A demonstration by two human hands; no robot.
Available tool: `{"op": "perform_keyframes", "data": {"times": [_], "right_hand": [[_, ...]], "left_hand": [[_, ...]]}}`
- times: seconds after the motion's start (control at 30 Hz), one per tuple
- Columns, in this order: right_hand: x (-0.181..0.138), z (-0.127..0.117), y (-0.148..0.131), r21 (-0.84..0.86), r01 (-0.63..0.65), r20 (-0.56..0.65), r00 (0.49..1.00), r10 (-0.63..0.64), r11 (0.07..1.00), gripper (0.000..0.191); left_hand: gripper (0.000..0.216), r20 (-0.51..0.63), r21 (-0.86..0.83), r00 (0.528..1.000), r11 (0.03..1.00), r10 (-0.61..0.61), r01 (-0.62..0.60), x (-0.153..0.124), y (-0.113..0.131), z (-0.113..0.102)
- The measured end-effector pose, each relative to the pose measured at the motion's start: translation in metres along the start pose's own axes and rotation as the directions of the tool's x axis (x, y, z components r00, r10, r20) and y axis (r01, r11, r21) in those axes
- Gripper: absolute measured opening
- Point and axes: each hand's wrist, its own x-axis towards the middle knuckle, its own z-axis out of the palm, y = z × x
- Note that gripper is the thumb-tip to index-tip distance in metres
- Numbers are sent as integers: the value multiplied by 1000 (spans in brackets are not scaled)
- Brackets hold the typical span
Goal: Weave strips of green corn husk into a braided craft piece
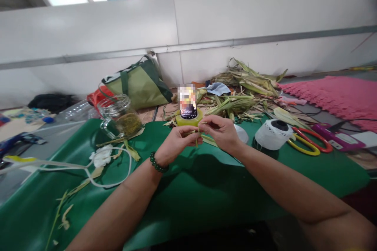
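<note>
My left hand (pixel 175 143), with a green bead bracelet (pixel 158 163) at its wrist, pinches a thin corn husk strip (pixel 196 144) in front of me. The fingertips of my right hand (pixel 222 131) are closed on the upper end of the same strip, touching or nearly touching the left ones. Both hands hover above a green mat (pixel 206 200). Just beyond them a phone (pixel 188 111) with a lit screen leans upright at a yellow tape roll (pixel 198 117). The finer shape of the strip is hidden by my fingers.
Right: a white thread spool (pixel 272 135), red-and-yellow scissors (pixel 306 147), a purple device (pixel 337 137) and pink cloth (pixel 338 96). Piled husks (pixel 247 78) lie behind. Left: a glass jar (pixel 120 115), a green bag (pixel 141 82), a white looped cord (pixel 88 168) and husk scraps (pixel 65 217).
</note>
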Motion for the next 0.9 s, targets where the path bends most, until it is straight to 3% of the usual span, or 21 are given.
{"op": "perform_keyframes", "data": {"times": [0.13, 0.23, 0.33, 0.47, 0.77, 0.9], "right_hand": [[1, -2, -4, -36, 37, -20, 999, -38, 999, 12], [6, -7, -4, -10, -51, -21, 998, 51, 999, 16], [11, -11, -4, -73, -155, 161, 973, 165, 985, 26], [10, -13, -5, -147, -109, 324, 934, 152, 983, 32], [9, -19, -8, -167, -76, 214, 971, 111, 983, 30], [12, -20, -7, -125, -158, 281, 941, 188, 979, 32]], "left_hand": [[29, -25, 114, 997, 991, 78, -75, 1, -3, 1], [30, -49, 82, 997, 995, 61, -57, 1, -2, -1], [30, -49, 16, 998, 999, 41, -41, 1, 1, -4], [28, -43, -29, 999, 999, 28, -30, 2, 0, -5], [21, -35, 118, 994, 988, 100, -95, -1, 5, -9], [23, -38, 128, 996, 989, 77, -71, -1, 7, -13]]}}
